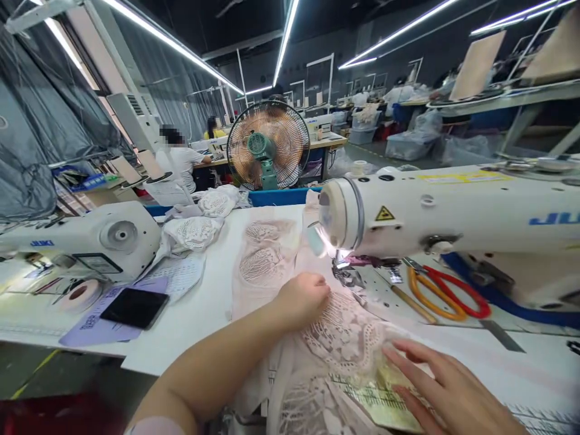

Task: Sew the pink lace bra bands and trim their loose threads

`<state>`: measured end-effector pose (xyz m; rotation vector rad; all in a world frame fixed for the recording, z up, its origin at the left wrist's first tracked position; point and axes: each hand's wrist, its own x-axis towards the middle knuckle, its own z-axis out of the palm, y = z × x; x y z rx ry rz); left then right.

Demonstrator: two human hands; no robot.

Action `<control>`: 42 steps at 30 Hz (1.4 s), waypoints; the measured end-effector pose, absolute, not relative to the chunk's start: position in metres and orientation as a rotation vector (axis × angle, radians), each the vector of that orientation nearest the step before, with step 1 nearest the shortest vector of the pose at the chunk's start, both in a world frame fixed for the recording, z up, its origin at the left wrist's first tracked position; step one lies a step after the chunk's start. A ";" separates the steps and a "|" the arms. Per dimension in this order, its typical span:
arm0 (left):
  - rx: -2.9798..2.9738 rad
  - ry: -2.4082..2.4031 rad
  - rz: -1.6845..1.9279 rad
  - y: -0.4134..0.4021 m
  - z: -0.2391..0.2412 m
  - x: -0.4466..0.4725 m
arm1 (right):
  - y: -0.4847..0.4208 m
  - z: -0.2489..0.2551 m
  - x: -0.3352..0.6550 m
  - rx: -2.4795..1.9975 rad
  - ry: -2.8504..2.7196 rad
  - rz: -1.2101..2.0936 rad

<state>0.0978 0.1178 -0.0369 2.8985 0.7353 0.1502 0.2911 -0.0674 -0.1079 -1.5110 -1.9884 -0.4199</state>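
Pale pink lace fabric (344, 332) lies under the head of a white sewing machine (408, 211) and hangs toward me. My left hand (303, 300) is closed on the lace just left of the needle area, its fingertips curled out of sight. Lower right, my right hand (446, 380) has its fingers stretched out, with the fingertips at the lace's right edge. Beneath them shows a yellowish plate with ruler markings (376, 399). Another lace cup piece (267, 260) lies flat beyond my left hand. More lace (312, 405) hangs at the near edge.
Red-handled scissors (457, 290) and orange-handled scissors (432, 296) lie under the machine arm. At left are a second sewing machine (104, 241), a dark phone (135, 307), a tape roll (80, 295) and piled lace cups (193, 232). A large fan (268, 145) and seated people are beyond.
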 end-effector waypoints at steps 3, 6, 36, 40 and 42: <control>2.889 0.737 0.094 0.126 -0.048 0.102 | -0.039 -0.103 0.298 -1.567 -2.049 -0.482; 2.888 0.736 0.054 0.136 -0.052 0.105 | -0.023 -0.103 0.304 -1.574 -2.121 -0.342; 3.073 0.578 0.125 0.133 -0.053 0.109 | -0.011 -0.089 0.281 -1.309 -2.102 -0.233; 3.085 0.595 0.136 0.134 -0.055 0.110 | -0.010 -0.091 0.282 -1.315 -2.099 -0.209; 3.091 0.602 0.138 0.134 -0.055 0.110 | -0.010 -0.093 0.283 -1.316 -2.094 -0.196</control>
